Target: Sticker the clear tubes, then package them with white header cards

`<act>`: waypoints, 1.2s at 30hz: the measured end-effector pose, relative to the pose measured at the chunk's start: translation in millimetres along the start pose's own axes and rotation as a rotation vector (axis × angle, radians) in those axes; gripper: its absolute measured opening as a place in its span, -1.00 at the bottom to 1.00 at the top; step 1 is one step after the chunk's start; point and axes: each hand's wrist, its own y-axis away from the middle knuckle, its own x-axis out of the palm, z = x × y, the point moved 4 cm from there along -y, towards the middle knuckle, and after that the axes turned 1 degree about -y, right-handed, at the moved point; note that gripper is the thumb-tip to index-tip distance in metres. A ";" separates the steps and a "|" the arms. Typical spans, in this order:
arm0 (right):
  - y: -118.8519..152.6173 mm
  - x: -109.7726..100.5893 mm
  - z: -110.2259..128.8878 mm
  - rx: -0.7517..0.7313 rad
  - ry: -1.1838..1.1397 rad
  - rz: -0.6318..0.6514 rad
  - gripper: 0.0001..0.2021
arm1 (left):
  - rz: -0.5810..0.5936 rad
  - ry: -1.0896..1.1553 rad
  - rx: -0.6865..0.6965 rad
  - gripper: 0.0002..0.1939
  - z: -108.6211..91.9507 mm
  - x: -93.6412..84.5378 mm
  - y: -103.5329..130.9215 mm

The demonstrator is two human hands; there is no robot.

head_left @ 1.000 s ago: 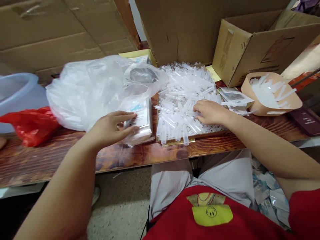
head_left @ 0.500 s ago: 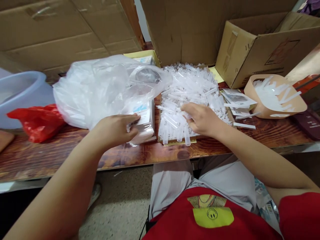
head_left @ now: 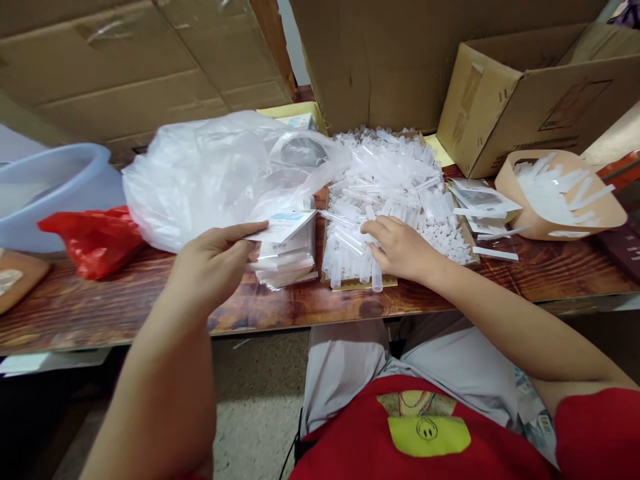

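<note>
My left hand (head_left: 215, 267) pinches the left edge of a flat printed packet (head_left: 283, 228), white with a blue patch, thumb below and fingers on top. The packet is tilted up over a stack of clear-wrapped packets (head_left: 287, 267) on the table. On the pile of translucent plastic tubes (head_left: 350, 243) rests my right hand (head_left: 397, 247), its fingers curled and thumb drawn in toward them. What lies between those fingertips is hard to make out. The tubes fill a shallow cardboard tray (head_left: 467, 243), with small white pieces at its right side.
A large clear plastic bag (head_left: 200, 173) bulges behind the stack. Left of it are a red bag (head_left: 95, 243) and a blue basin (head_left: 60, 193). At right stand a peach basket (head_left: 555, 223) of white strips, loose printed packets (head_left: 483, 200) and a cardboard box (head_left: 540, 107).
My left hand has drawn back left and raised the top packet's edge off the stack. My right hand stays at the tubes, its fingers slightly lower. The view has shifted a little.
</note>
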 end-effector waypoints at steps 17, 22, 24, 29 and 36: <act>78.1 -67.8 67.2 -0.696 0.154 -0.519 -0.65 | -0.173 0.719 0.201 -0.64 -58.8 69.5 70.5; 97.2 -72.6 61.4 -0.746 0.323 -0.441 -0.67 | -0.015 0.819 0.143 -0.56 -61.6 81.3 72.2; 105.8 -78.3 61.0 -0.755 0.348 -0.405 -0.65 | 0.037 0.826 0.121 -0.56 -64.7 85.4 74.7; 119.6 -88.4 62.5 -0.731 0.359 -0.306 -0.64 | 0.081 0.877 0.091 -0.58 -75.5 92.1 83.2; 117.6 -99.0 67.9 -0.564 0.423 -0.243 -0.70 | 0.149 0.869 0.277 -0.57 -95.2 99.2 102.1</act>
